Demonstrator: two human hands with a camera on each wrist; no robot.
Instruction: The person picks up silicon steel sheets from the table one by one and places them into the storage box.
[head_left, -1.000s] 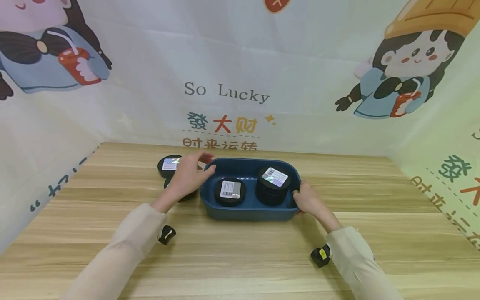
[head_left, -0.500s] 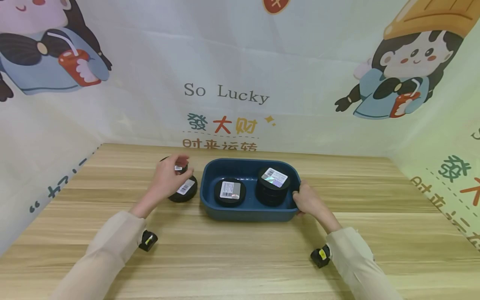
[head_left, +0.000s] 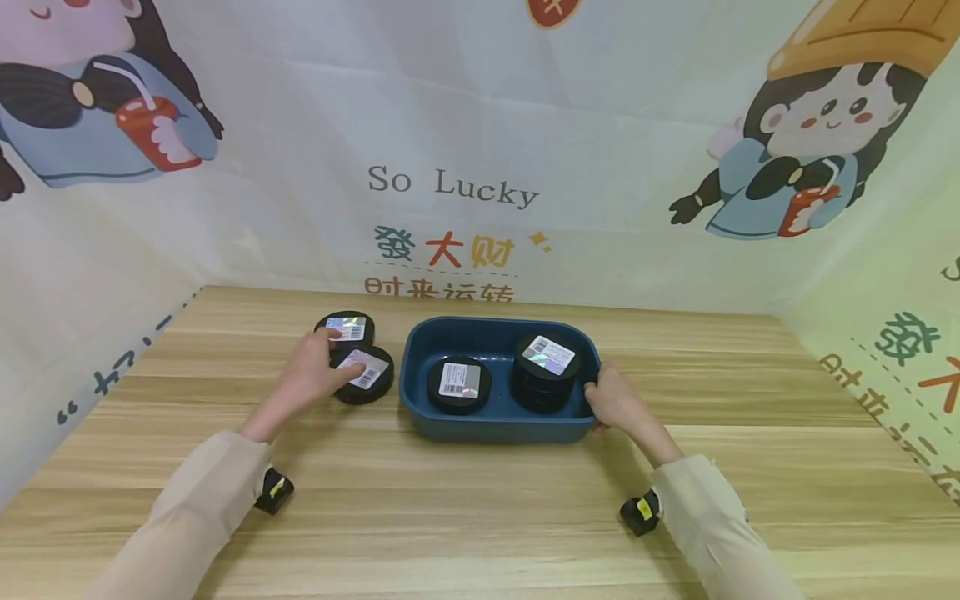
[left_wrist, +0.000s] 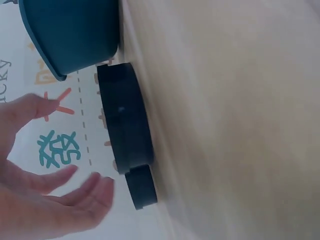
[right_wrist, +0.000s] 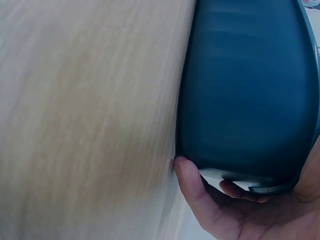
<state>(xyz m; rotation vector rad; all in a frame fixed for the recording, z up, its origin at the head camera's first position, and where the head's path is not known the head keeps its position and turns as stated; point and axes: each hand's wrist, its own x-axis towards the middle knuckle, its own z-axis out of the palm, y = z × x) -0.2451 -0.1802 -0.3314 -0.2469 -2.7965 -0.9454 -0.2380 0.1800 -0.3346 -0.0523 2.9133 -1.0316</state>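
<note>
Basically, blue bin (head_left: 502, 429) sits opening up, long axis 9-to-3 o'clock; near black puck (head_left: 378, 385) lies flat at its 9 o'clock, label up. Left hand (head_left: 309, 367) hovers over the puck, thumb and fingers wide, reaching toward 1–2. Right hand (head_left: 618, 400) grips bin's 3 o'clock end. Wood-grain table (head_left: 480, 517); printed cartoon backdrop (head_left: 600, 142) at 12.

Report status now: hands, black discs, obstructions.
Left hand over nearer loose black disc, not yet gripping. Right hand grips right end of blue bin. Single disc and stack inside bin. Nothing visible blocking left hand.
</note>
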